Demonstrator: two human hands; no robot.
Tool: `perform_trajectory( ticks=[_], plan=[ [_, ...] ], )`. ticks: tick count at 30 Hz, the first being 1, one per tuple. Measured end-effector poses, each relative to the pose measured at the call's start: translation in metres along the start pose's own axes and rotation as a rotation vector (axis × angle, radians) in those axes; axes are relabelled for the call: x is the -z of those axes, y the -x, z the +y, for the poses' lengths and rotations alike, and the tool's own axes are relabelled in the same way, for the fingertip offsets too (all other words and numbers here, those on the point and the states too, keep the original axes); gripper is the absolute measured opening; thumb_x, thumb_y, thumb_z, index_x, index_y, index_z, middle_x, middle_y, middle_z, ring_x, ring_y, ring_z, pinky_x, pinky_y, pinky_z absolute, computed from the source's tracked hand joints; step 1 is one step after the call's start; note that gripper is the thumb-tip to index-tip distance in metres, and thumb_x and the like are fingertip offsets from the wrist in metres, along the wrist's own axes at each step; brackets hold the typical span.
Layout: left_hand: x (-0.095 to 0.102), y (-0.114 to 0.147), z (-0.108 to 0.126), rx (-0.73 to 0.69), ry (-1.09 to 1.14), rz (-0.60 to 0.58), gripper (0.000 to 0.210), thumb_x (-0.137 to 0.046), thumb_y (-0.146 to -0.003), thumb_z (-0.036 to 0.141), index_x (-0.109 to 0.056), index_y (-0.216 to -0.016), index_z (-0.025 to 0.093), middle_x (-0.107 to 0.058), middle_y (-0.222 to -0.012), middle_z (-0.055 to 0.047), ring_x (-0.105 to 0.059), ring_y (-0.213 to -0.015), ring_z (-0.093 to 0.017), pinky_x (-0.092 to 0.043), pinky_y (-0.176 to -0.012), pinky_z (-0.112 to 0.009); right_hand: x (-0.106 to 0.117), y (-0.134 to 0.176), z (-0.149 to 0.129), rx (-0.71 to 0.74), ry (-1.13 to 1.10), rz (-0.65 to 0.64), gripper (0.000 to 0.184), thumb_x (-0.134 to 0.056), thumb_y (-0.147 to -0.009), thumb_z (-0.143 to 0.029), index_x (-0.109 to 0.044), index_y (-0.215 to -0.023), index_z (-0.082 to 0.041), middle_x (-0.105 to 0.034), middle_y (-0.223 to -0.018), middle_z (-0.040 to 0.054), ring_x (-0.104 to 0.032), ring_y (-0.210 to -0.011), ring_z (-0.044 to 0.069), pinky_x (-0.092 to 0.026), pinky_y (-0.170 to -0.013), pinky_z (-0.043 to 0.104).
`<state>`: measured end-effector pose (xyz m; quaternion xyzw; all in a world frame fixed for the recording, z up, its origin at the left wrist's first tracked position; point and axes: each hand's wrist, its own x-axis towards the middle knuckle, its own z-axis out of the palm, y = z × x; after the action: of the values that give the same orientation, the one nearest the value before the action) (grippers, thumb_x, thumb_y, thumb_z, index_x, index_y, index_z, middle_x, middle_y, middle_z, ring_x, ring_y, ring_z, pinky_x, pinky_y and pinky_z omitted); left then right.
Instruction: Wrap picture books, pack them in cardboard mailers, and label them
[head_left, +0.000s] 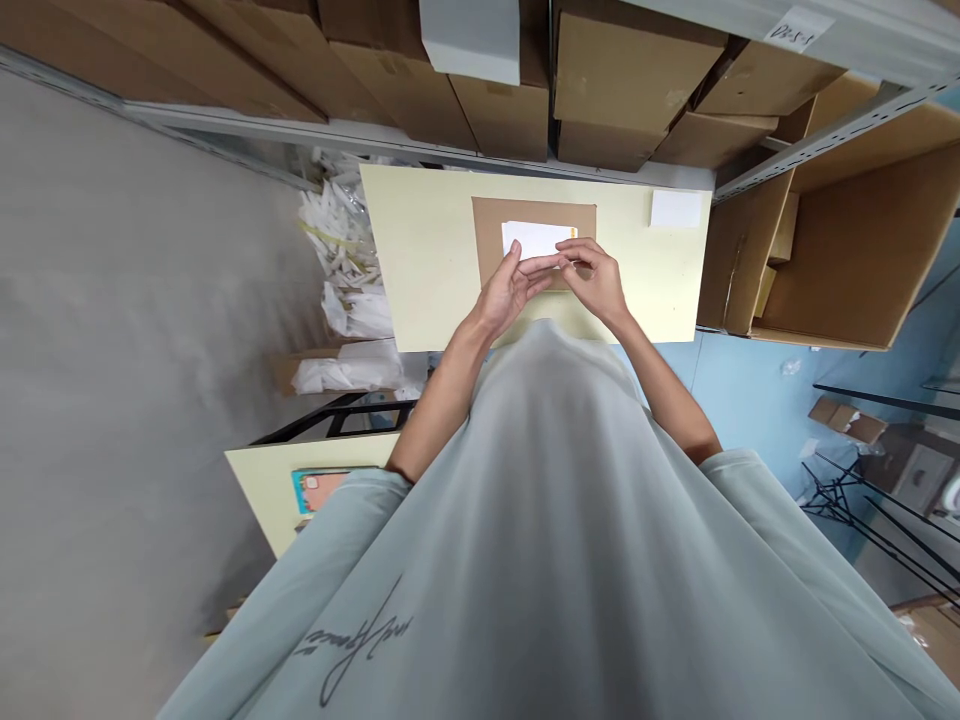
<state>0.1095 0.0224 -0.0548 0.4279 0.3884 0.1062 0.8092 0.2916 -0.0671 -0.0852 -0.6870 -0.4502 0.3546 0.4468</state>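
Note:
Palm turned up and fingers stretched out, my left hand (506, 292) is over the near left edge of a white card (529, 238) with an orange mark at its right end. The card lies on a brown cardboard sheet (489, 225) on a pale yellow table. My right hand (598, 282) is at the card's right end. Its thumb and fingers come together at my left fingertips; whether something small is between them, I cannot make out.
A small white paper stack (675, 209) lies at the table's (427, 260) far right corner. Cardboard boxes (630, 75) fill the shelf behind. An open carton (847, 250) stands to the right. White plastic bags (352, 230) are on the left. A second table (262, 480) is at lower left.

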Motion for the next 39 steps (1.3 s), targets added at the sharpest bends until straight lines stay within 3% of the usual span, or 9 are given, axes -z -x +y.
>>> perform_trajectory(
  ticks=[9,17,21,24,27,30,32,35,39],
  plan=[
    [0.01,-0.006,-0.012,-0.057,-0.13,0.054,0.083,-0.031,-0.119,0.08,-0.085,-0.146,0.022,-0.079,-0.158,-0.01,-0.051,-0.173,-0.038,-0.041,-0.143,-0.062,-0.009,-0.005,-0.006,-0.058,0.031,0.021,0.024,-0.085,-0.097,-0.047,-0.08,-0.097,-0.023,-0.082,-0.124,0.008,-0.077,-0.121,0.025,-0.065,-0.108,0.044],
    [0.01,-0.009,-0.018,-0.119,-0.18,-0.012,0.092,-0.029,-0.115,0.089,-0.086,-0.145,0.024,-0.08,-0.156,-0.011,-0.058,-0.168,-0.035,-0.045,-0.142,-0.056,-0.013,-0.004,-0.002,-0.089,0.032,0.014,0.011,-0.077,-0.097,-0.035,-0.077,-0.094,-0.024,-0.082,-0.119,0.007,-0.079,-0.117,0.024,-0.067,-0.107,0.043],
    [0.012,-0.009,-0.019,-0.122,-0.221,-0.03,0.096,-0.023,-0.113,0.092,-0.086,-0.144,0.027,-0.08,-0.155,-0.01,-0.062,-0.165,-0.033,-0.05,-0.14,-0.054,-0.012,0.0,-0.005,-0.105,0.113,0.018,0.013,-0.076,-0.098,-0.038,-0.078,-0.096,-0.025,-0.083,-0.12,0.0062,-0.08,-0.114,0.025,-0.068,-0.109,0.044],
    [0.014,-0.011,-0.02,-0.148,-0.27,-0.049,0.099,-0.02,-0.113,0.092,-0.085,-0.145,0.025,-0.079,-0.157,-0.011,-0.064,-0.163,-0.033,-0.051,-0.138,-0.054,-0.009,-0.002,-0.002,-0.077,0.22,-0.028,0.025,-0.068,-0.107,-0.046,-0.081,-0.109,-0.025,-0.084,-0.129,0.0084,-0.081,-0.122,0.027,-0.067,-0.115,0.047],
    [0.016,-0.026,-0.027,-0.272,-0.443,0.082,0.098,-0.023,-0.114,0.09,-0.08,-0.153,0.02,-0.072,-0.166,-0.015,-0.059,-0.167,-0.035,-0.042,-0.144,-0.056,-0.008,-0.009,0.01,-0.013,0.391,-0.122,0.05,-0.045,-0.119,-0.052,-0.075,-0.148,-0.024,-0.072,-0.165,0.0112,-0.065,-0.158,0.028,-0.052,-0.138,0.051],
    [0.019,-0.048,-0.038,-0.392,-0.727,0.199,0.09,-0.036,-0.114,0.087,-0.071,-0.162,0.02,-0.054,-0.183,-0.016,-0.04,-0.179,-0.036,-0.021,-0.151,-0.059,-0.013,-0.016,0.027,-0.03,0.594,-0.195,0.072,-0.031,-0.122,-0.051,-0.045,-0.18,-0.012,-0.039,-0.194,0.0148,-0.031,-0.184,0.029,-0.028,-0.152,0.054],
    [0.021,-0.06,-0.046,-0.406,-0.862,0.191,0.086,-0.046,-0.113,0.083,-0.066,-0.168,0.021,-0.043,-0.19,-0.016,-0.028,-0.184,-0.036,-0.007,-0.152,-0.062,-0.018,-0.018,0.036,-0.06,0.673,-0.236,0.077,-0.028,-0.122,-0.052,-0.035,-0.185,-0.007,-0.027,-0.198,0.0169,-0.02,-0.187,0.03,-0.017,-0.154,0.056],
    [0.027,-0.063,-0.053,-0.37,-0.895,0.207,0.086,-0.057,-0.11,0.077,-0.06,-0.173,0.02,-0.039,-0.192,-0.015,-0.021,-0.186,-0.037,0.008,-0.151,-0.064,-0.022,-0.014,0.044,-0.075,0.714,-0.253,0.076,-0.026,-0.123,-0.055,-0.034,-0.187,-0.013,-0.025,-0.199,0.0132,-0.015,-0.188,0.028,-0.008,-0.154,0.059],
    [0.037,-0.053,-0.053,-0.33,-0.887,0.284,0.085,-0.064,-0.108,0.072,-0.058,-0.175,0.02,-0.038,-0.193,-0.013,-0.011,-0.187,-0.04,0.015,-0.149,-0.066,-0.02,-0.006,0.047,-0.119,0.768,-0.195,0.074,-0.024,-0.124,-0.051,-0.029,-0.189,-0.015,-0.021,-0.2,0.0116,-0.011,-0.189,0.029,-0.003,-0.153,0.061]
  ],
)
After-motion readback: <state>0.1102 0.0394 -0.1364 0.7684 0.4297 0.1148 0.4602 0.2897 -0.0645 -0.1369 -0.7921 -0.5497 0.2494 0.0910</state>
